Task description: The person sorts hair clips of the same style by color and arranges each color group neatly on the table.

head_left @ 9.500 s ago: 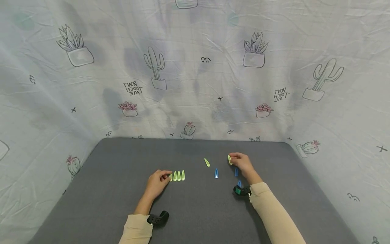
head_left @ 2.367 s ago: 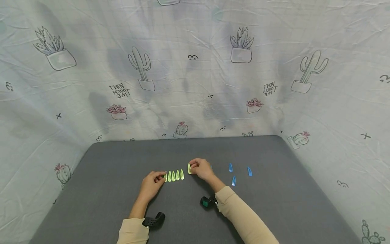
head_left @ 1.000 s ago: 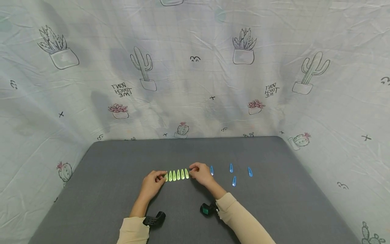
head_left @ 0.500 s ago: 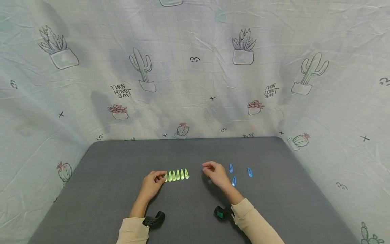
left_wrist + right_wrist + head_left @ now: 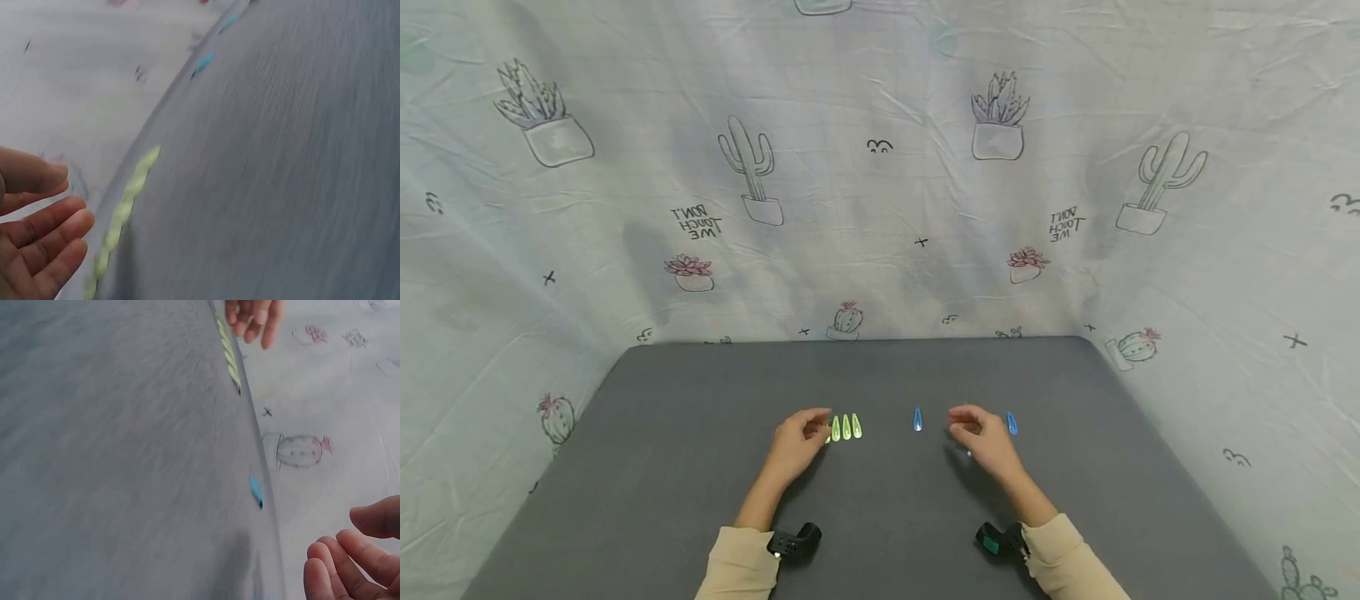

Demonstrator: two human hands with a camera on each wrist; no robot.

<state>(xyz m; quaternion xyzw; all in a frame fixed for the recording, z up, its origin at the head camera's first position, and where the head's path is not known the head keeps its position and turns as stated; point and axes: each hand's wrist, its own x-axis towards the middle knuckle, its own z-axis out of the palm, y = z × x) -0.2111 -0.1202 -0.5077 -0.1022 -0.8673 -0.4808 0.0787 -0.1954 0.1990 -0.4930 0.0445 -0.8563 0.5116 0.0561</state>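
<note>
Green snap hair clips (image 5: 846,427) lie side by side in a row on the grey table. My left hand (image 5: 800,439) hovers over the row's left end and covers some of them in the head view. In the left wrist view its fingers (image 5: 53,234) are loosely bent, apart from the clips (image 5: 125,206), and hold nothing. My right hand (image 5: 988,437) is raised between a blue hair clip (image 5: 917,419) and another blue clip (image 5: 1012,423), hiding most of the other blue clips. Its fingers (image 5: 350,565) are relaxed with nothing between them in the right wrist view.
The grey table (image 5: 880,517) reaches back to a pale hanging cloth (image 5: 850,183) printed with cacti, which also stands at both sides. A black wrist camera (image 5: 796,542) sits on the left wrist, another camera (image 5: 1000,540) on the right.
Earlier, my right hand brought green clips to the row, then withdrew rightward to the blue clips. My left hand has just come off the row's left end, moving up and slightly right.
</note>
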